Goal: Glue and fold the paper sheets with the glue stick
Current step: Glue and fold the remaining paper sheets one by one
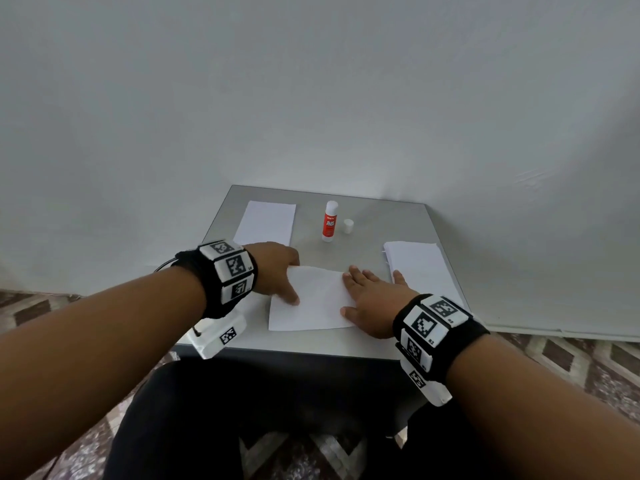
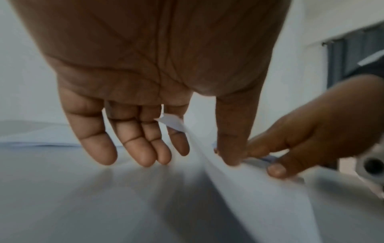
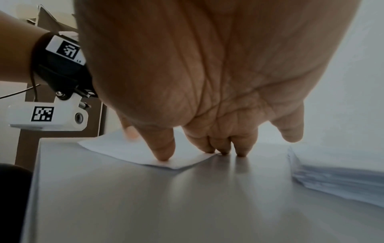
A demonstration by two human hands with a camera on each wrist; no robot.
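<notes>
table (image 1: 374, 233): smooth grey, faint sheen | sheet (image 1: 318, 299): matt white paper | glue stick (image 1: 329, 221): glossy plastic

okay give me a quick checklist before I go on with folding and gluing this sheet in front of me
1. Sheet flat on the table: not ok, its left edge lifts in the left wrist view.
2. Left hand on the sheet: ok, thumb touching.
3. Right hand steadying the sheet: ok.
4. Glue stick uncapped: ok, cap stands beside it.
5. Glue already on the sheet: cannot tell.
6. Spare paper stack clear of the sheet: ok.
</notes>
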